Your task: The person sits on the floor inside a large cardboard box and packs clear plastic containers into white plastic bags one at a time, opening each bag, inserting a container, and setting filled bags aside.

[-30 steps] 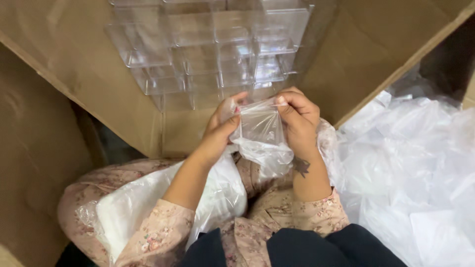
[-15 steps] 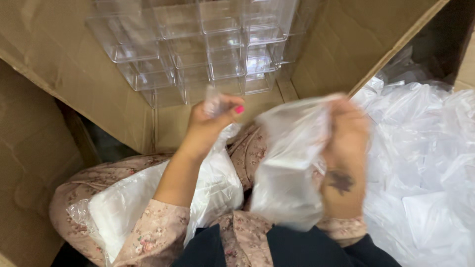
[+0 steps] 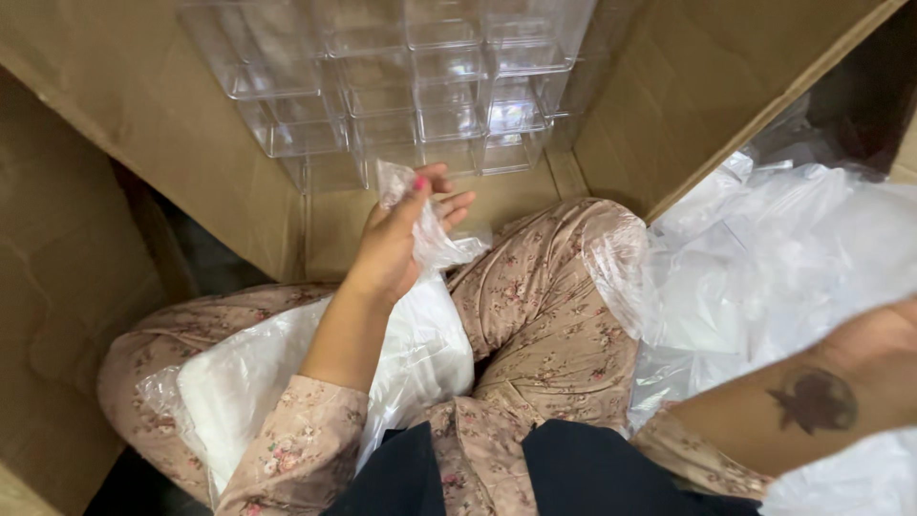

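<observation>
Soft even light, rt edge blurred

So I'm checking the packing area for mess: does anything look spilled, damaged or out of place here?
Nothing looks damaged or spilled. The clear boxes sit stacked in neat rows inside the carton. The left hand holds a small crumpled bag. Loose plastic bags lie heaped to the right, untidy but whole.

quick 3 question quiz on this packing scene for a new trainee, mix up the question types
1. True or false: the left hand pinches a small clear plastic bag.
2. Where are the clear plastic boxes stacked? A) in the cardboard box B) on the lap C) on the pile of plastic bags
3. Fill in: the right forearm reaches toward the ____ edge of the view.

Key: 1 true; 2 A; 3 right
</observation>
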Motion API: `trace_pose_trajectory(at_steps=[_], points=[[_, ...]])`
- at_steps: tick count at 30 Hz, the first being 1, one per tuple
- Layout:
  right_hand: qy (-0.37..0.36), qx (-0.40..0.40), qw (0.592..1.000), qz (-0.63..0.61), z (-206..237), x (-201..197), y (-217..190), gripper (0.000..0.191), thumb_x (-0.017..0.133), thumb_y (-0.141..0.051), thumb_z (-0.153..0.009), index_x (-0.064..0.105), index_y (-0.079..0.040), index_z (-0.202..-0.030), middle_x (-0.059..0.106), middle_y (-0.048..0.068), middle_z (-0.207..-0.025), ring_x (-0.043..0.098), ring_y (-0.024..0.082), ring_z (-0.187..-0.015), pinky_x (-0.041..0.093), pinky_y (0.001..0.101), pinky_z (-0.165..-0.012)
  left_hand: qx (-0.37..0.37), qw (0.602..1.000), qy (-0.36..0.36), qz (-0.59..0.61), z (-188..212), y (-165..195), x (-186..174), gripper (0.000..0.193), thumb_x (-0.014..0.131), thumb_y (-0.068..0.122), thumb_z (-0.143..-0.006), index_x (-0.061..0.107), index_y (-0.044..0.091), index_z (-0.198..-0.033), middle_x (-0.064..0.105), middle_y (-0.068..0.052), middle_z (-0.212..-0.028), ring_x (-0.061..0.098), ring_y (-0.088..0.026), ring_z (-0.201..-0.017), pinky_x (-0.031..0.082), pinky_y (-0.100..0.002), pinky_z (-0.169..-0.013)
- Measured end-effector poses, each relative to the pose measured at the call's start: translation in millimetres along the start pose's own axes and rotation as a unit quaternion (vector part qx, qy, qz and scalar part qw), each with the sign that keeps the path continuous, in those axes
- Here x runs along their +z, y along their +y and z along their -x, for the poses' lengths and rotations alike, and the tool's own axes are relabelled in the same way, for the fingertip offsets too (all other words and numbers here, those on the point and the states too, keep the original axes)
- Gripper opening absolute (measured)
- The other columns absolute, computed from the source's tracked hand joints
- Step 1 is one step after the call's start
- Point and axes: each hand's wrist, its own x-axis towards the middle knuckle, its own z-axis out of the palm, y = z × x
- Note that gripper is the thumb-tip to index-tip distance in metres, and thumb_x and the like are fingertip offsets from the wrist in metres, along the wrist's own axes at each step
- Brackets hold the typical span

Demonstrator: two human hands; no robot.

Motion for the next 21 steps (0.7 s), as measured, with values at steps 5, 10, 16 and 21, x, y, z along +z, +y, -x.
trace_pose_trajectory(at_steps=[5,10,16,21], points=[[-0.143,-0.126,0.98,-0.051,109,96,-51,0.053,0.055,-0.026,-0.115,0.022,-0.006,-0.152,0.025,0.011,-0.155,0.024,0.023,-0.145,0.02,0.039,-0.122,0.012,0.998,-0.059,-0.013,7,17,17,0.076,0.037,0.059,-0.105,0.038,0.004,-0.157,0.049,-0.014,-0.153,0.047,-0.027,-0.143,0.037,-0.041,-0.118],[-0.629,-0.107,0.747,-0.188,255,145,-60,0.081,0.059,-0.032,-0.112,0.004,-0.006,-0.165,0.008,0.017,-0.173,0.008,0.03,-0.165,0.006,0.0465,-0.137,-0.022,0.995,-0.092,0.012,23,4,39,0.085,0.031,0.066,-0.102,0.025,0.008,-0.165,0.032,-0.012,-0.169,0.031,-0.029,-0.156,0.026,-0.042,-0.127],[-0.569,-0.197,0.793,0.091,262,180,-31,0.075,0.015,-0.061,-0.113,0.008,-0.01,-0.168,0.011,0.014,-0.178,0.003,0.033,-0.169,-0.004,0.058,-0.137,-0.049,0.975,-0.197,0.095,56,16,64,0.098,0.031,0.077,-0.102,0.018,0.006,-0.169,0.018,-0.011,-0.178,0.02,-0.024,-0.164,0.015,-0.043,-0.134],[-0.686,-0.331,0.647,0.041,286,159,-59,0.083,0.026,-0.067,-0.106,0.013,-0.014,-0.168,0.012,0.012,-0.174,0.003,0.028,-0.165,-0.006,0.0567,-0.132,0.446,0.894,-0.024,0.024,49,10,122,0.09,0.038,0.074,-0.098,0.014,0.021,-0.167,0.015,0.001,-0.177,0.023,-0.021,-0.16,0.017,-0.049,-0.135]])
